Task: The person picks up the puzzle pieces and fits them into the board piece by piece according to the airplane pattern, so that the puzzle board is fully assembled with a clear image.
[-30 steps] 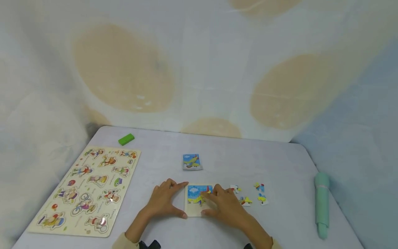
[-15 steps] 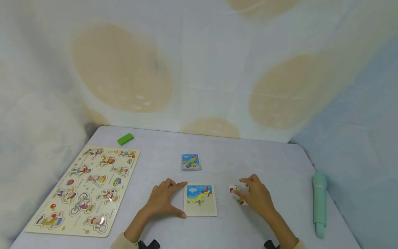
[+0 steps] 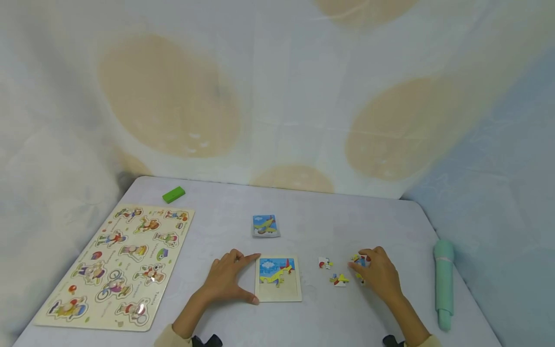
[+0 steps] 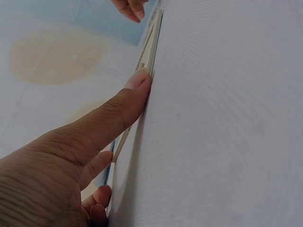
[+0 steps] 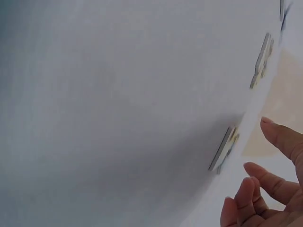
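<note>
In the head view a puzzle board (image 3: 288, 293), its assembled pieces (image 3: 270, 266) showing part of a yellow plane on blue, lies flat. My left hand (image 3: 225, 278) touches its left side with thumb and forefinger spread; in the left wrist view the thumb of that hand (image 4: 71, 146) rests against the board's edge (image 4: 155, 45). My right hand (image 3: 382, 275) is over loose pieces at the right, partly hiding them. In the right wrist view its fingers (image 5: 272, 184) are spread above the table, apart from a piece (image 5: 222, 149). Two other pieces (image 3: 324, 263) (image 3: 339, 280) lie nearer the board.
A large figure puzzle board (image 3: 108, 270) lies at the left, with a green block (image 3: 174, 194) behind it. Behind the small board is a plane picture card (image 3: 265, 226). A mint-green cylindrical object (image 3: 444, 284) lies at the right edge.
My right hand has left the board and moved right, past the two nearer pieces, to the farther ones. My left hand has stayed at the board's left side.
</note>
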